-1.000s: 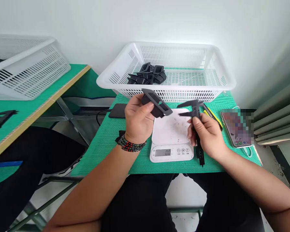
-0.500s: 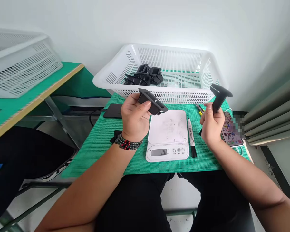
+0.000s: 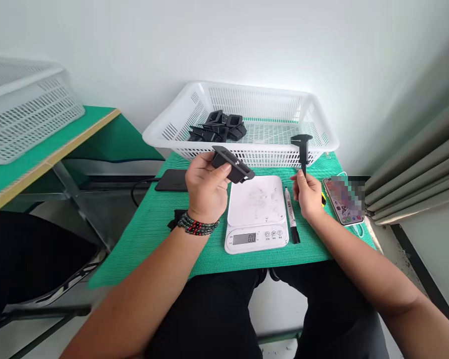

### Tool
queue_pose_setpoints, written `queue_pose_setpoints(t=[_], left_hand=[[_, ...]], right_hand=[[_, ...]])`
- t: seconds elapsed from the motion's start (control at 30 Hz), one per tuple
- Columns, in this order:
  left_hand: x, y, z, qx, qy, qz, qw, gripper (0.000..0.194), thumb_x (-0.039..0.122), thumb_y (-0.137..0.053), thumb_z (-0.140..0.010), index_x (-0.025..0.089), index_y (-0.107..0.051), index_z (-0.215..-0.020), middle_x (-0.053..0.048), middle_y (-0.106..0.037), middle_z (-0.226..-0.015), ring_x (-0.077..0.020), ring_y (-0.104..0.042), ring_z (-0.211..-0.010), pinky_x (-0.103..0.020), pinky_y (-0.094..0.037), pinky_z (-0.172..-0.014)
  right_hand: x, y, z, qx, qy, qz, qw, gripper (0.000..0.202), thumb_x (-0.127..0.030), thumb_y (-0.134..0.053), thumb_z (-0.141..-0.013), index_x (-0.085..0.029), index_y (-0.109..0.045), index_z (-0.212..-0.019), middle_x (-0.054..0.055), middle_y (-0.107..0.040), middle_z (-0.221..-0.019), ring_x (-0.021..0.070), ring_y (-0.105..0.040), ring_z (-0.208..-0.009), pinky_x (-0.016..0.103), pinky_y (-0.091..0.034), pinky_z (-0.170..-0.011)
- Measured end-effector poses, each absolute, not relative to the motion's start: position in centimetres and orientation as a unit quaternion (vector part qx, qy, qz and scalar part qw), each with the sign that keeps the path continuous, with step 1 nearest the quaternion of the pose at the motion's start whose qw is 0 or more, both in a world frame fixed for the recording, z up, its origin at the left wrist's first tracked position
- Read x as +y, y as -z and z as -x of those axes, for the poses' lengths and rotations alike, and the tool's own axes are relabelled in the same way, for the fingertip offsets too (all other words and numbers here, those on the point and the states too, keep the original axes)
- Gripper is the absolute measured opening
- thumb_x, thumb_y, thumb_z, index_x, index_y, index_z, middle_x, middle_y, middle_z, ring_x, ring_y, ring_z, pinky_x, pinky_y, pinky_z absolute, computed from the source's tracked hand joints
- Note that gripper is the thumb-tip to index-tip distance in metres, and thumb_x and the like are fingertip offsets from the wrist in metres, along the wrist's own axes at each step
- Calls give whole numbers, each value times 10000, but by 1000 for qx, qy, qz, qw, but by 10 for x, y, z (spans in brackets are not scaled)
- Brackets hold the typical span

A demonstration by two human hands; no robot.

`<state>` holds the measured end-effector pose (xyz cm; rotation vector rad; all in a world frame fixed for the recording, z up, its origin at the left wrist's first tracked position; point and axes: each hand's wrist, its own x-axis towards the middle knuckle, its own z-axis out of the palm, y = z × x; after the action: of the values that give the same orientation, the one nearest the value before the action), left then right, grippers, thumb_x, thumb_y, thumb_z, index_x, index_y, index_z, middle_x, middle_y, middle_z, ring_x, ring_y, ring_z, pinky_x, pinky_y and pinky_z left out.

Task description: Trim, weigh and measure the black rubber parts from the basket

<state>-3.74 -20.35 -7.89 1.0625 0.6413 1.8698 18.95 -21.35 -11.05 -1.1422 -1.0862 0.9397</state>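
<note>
My left hand pinches a black plastic part, a flanged rectangular housing with an opening, between thumb and fingers above the far left of a white digital scale. The scale's display reads 0.0, and dark specks lie on its plate. In my right hand is a black T-shaped tool that looks like a caliper, its crosswise head pointing up in front of the basket. The part and the caliper are apart. A marker pen lies between the scale and my right hand.
Behind the scale stands a white plastic basket with several black parts at its left. A phone with a cable lies on the right, and a flat black device on the left. Another basket sits on the neighbouring table.
My right hand has moved left with the caliper, whose head now stands more upright near the basket. My left hand still holds the black part in much the same pose. The view has shifted slightly.
</note>
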Motion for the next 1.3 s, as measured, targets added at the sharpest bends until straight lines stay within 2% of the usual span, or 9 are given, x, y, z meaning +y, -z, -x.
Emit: queue_pose_setpoints(t=[0.13, 0.27, 0.57, 0.73, 0.9, 1.0, 1.1, 1.2, 1.3], left_hand=[[-204, 79, 36, 256, -758, -424, 425, 376, 350, -950, -699, 195, -717, -950, -26, -731, -898, -194, -735, -807, -393, -669, -806], [-204, 80, 35, 259, -748, -421, 443, 394, 352, -933, -713, 197, -694, -985, -30, -729, -923, -204, -743, -851, -374, -658, -785], [-206, 75, 27, 265, -756, -370, 472, 456, 354, -985, -597, 197, -699, -916, -9, -721, -836, -155, -702, -736, -270, -601, -630], [-205, 73, 27, 266, -762, -364, 465, 469, 384, -987, -589, 195, -706, -913, -25, -734, -856, -172, -709, -746, -288, -612, -630], [-200, 77, 29, 271, -763, -363, 461, 492, 393, -988, -581, 199, -700, -930, -30, -741, -880, -180, -714, -766, -287, -606, -635], [-197, 81, 29, 292, -763, -380, 434, 534, 440, -985, -573, 197, -691, -946, -38, -742, -894, -185, -719, -774, -290, -601, -652], [-194, 82, 29, 328, -765, -425, 356, 590, 529, -977, -562, 184, -681, -938, -64, -747, -911, -211, -739, -832, -330, -617, -749], [-197, 79, 28, 343, -766, -456, 297, 647, 619, -951, -572, 186, -662, -954, -80, -746, -941, -234, -748, -882, -362, -620, -803], [-213, 73, 31, 341, -769, -466, 273, 653, 624, -945, -593, 189, -645, -976, -70, -734, -945, -222, -739, -876, -360, -616, -807]], right_hand=[[-211, 107, -194, -437, -410, 500, 626, 659, -863, -675, -780, -215, -582, -709, -71, -437, -519, 91, -390, -406, 274, -247, -405], [-213, 110, -194, -463, -355, 517, 626, 625, -827, -692, -800, -234, -519, -704, -76, -441, -488, 101, -405, -427, 276, -283, -433], [-228, 105, -192, -439, -319, 541, 642, 585, -797, -652, -846, -263, -448, -724, -78, -429, -480, 106, -383, -434, 268, -273, -429], [-264, 106, -204, -423, -387, 565, 593, 563, -758, -702, -814, -254, -466, -732, -70, -458, -512, 99, -400, -421, 261, -284, -411], [-274, 112, -216, -437, -406, 616, 514, 568, -809, -621, -782, -250, -524, -759, -81, -392, -524, 109, -351, -402, 282, -260, -405], [-261, 111, -214, -453, -378, 620, 517, 505, -729, -668, -770, -236, -563, -743, -66, -405, -556, 120, -352, -471, 294, -268, -460], [-250, 109, -209, -471, -335, 623, 526, 440, -598, -729, -761, -240, -506, -633, -47, -422, -576, 134, -364, -575, 302, -287, -549], [-248, 110, -203, -481, -309, 629, 527, 430, -535, -696, -802, -249, -454, -591, -46, -412, -568, 152, -377, -614, 307, -292, -593], [-249, 113, -202, -488, -301, 633, 521, 373, -498, -649, -841, -246, -489, -618, -47, -439, -577, 163, -401, -618, 300, -308, -610]])
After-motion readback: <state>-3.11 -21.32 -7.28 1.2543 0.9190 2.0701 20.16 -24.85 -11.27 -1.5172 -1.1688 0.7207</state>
